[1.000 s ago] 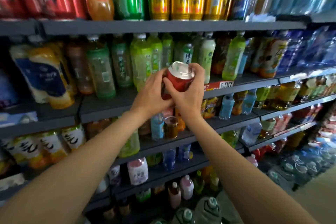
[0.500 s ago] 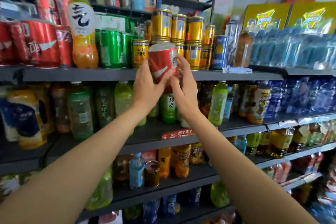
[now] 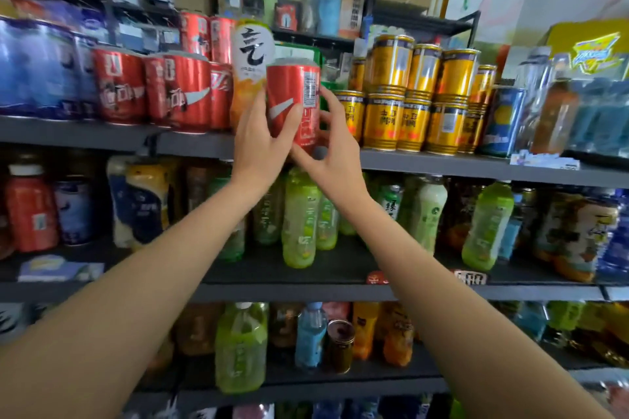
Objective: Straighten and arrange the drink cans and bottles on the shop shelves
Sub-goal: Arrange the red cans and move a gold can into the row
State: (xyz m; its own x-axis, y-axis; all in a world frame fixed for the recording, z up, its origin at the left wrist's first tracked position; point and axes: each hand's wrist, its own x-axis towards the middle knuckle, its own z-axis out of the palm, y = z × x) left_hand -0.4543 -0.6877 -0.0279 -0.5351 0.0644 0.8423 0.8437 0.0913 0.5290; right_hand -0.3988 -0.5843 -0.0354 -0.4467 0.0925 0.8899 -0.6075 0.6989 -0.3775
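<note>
A red cola can [image 3: 295, 92] with a white swoosh and a barcode label stands upright at the front edge of the upper grey shelf [image 3: 442, 165]. My left hand [image 3: 262, 139] grips its lower left side, thumb across the front. My right hand [image 3: 335, 146] touches its right side and base, fingers curled round the back. Behind the can stands an orange-and-white bottle [image 3: 250, 58] with a black character. A row of red cola cans [image 3: 177, 92] is to the left, stacked yellow cans [image 3: 412, 95] to the right.
Blue cans [image 3: 37, 68] fill the far left of the upper shelf, blue bottles [image 3: 599, 116] the far right. Green tea bottles [image 3: 301, 218] line the shelf below my hands. Lower down stand more bottles and a small brown can [image 3: 340, 345]. Boxes sit on top.
Both hands have lifted the red can from chest height up to the upper shelf and turned it upright; the view has tilted upward with it.
</note>
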